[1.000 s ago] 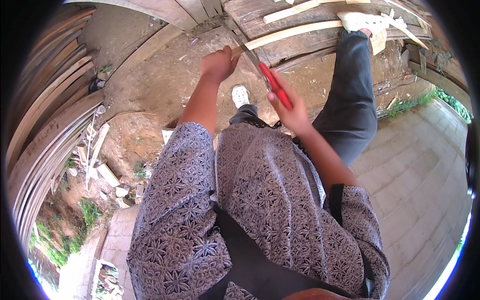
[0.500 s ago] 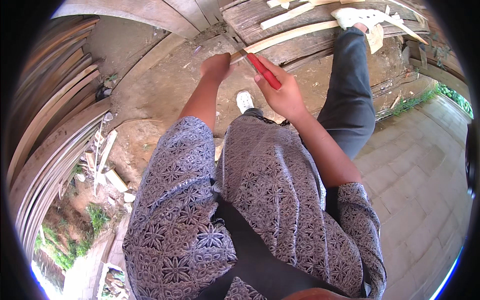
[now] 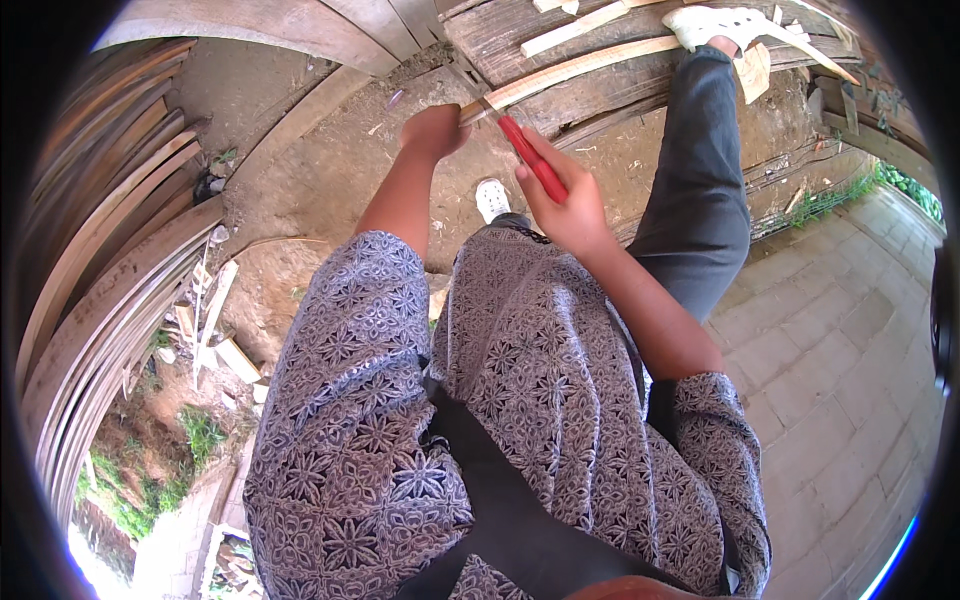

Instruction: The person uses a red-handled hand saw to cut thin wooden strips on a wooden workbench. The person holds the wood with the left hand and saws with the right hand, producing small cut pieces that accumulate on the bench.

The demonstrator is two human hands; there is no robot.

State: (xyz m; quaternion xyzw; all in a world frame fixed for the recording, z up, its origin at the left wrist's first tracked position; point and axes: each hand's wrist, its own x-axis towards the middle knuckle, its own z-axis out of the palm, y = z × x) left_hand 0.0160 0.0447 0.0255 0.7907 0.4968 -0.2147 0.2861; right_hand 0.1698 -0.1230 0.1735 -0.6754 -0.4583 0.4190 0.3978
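Observation:
A long, pale wooden strip (image 3: pixel 585 70) runs from my left hand up to the far right, its far part lying over weathered planks under a white shoe. My left hand (image 3: pixel 437 132) is closed around the strip's near end. In my right hand (image 3: pixel 570 205), fingers wrapped round it, is a bladed tool with a red handle (image 3: pixel 532 160). Its thin metal blade crosses the strip just beside my left hand and points away to the far left. Whether it is a knife or a saw, I cannot tell.
One white shoe (image 3: pixel 715 28) rests on the planks (image 3: pixel 500 45), the other (image 3: pixel 491 201) on the dirt ground. Loose wooden offcuts (image 3: pixel 575 32) lie at the far right. Stacked long boards (image 3: pixel 110 270) fill the left side. Grey paving (image 3: pixel 830 360) spreads at the right.
My right hand and the red-handled tool have shifted slightly nearer to me. More of the blade shows beyond the strip. My left hand and the strip stay nearly in place.

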